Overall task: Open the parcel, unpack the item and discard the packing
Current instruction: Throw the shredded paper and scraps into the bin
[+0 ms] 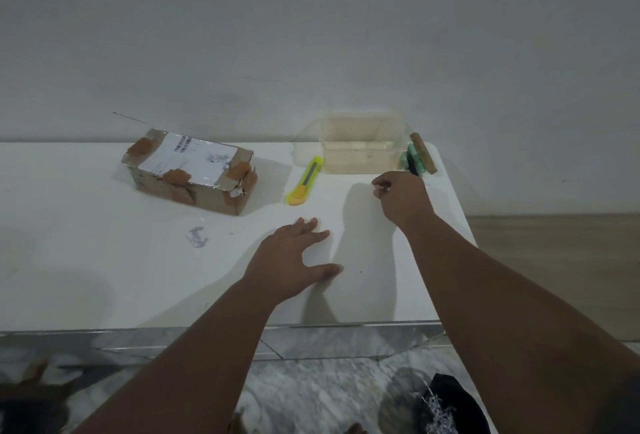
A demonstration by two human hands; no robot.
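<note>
On table (pixel 86 278): taped cardboard parcel (pixel 189 171), label torn; left hand (pixel 294 257) spread flat, right hand (pixel 401 198) pinching scrap.

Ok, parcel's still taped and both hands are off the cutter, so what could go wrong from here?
The cutter lies between the parcel and the right hand; a careless reach could catch its tip, though whether the blade is out is unclear. The parcel's torn tape may make a cut snag or slip. The paper scrap near the left hand could get swept off the table.
</note>
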